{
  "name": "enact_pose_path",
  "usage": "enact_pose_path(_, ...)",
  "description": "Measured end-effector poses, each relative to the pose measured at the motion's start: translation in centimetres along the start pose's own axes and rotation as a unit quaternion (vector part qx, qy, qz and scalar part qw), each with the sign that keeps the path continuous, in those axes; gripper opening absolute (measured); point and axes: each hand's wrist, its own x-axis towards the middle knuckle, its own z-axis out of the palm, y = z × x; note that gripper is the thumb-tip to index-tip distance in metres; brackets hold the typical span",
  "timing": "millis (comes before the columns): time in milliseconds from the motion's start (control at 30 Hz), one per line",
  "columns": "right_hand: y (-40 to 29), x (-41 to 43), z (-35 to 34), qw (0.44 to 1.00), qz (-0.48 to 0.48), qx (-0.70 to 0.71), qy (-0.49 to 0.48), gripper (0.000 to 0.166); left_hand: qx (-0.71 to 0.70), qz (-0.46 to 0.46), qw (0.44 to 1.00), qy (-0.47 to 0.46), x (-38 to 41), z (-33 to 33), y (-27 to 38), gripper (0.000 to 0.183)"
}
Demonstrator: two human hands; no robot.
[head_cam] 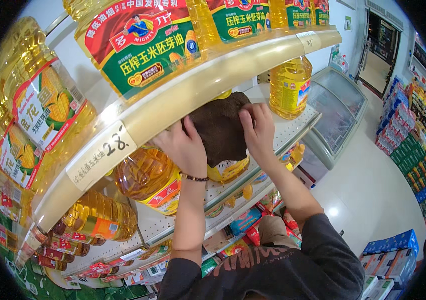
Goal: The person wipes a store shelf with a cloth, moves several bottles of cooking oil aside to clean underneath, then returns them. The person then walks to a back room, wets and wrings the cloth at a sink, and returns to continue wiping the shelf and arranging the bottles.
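A dark brown cloth (222, 129) is draped over a bottle of yellow cooking oil (231, 171) on the middle shelf; the bottle's lower part shows beneath it. My right hand (256, 125) pinches the cloth's right edge, fingers curled. At the cloth's left side is my left hand (183, 138), partly under the upper shelf's edge; its fingers are partly hidden, so its hold is unclear. Just left of that hand, a larger oil bottle (147, 176) with a red and yellow label leans in view. To the right stands another oil bottle (291, 88).
The upper shelf's cream edge (220, 80) curves close above both hands and bears corn oil bottles (141, 45). More oil bottles (100, 217) stand lower left. A glass-topped chest freezer (334, 108) is beyond the shelf end, and stacked goods (407, 157) line the right side.
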Motion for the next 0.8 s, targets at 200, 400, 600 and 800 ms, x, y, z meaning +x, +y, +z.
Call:
enact_pose_path(200, -0.9, -1.9, 0.7, 0.993, -0.063, 0.087, -0.047, 0.046, -0.043, -0.045, 0.986, -0.157, -2.2, -2.1, 1.5, 0.043)
enact_pose_path(400, 1.5, 6.5, 1.3, 0.963, -0.032, 0.171, -0.205, 0.038, -0.054, 0.003, 0.981, -0.189, -1.5, -0.7, 1.3, 0.06)
enact_pose_path(600, 1.1, 11.5, 2.4, 0.928, 0.031, 0.189, -0.318, 0.042, -0.158, -0.019, 0.953, -0.256, 2.2, 0.0, 0.2, 0.051)
enact_pose_path(800, 2.5, 9.1, 3.4, 0.856, 0.184, 0.36, -0.323, 0.043, -0.165, -0.04, 0.96, -0.224, 1.4, 1.1, 0.4, 0.047)
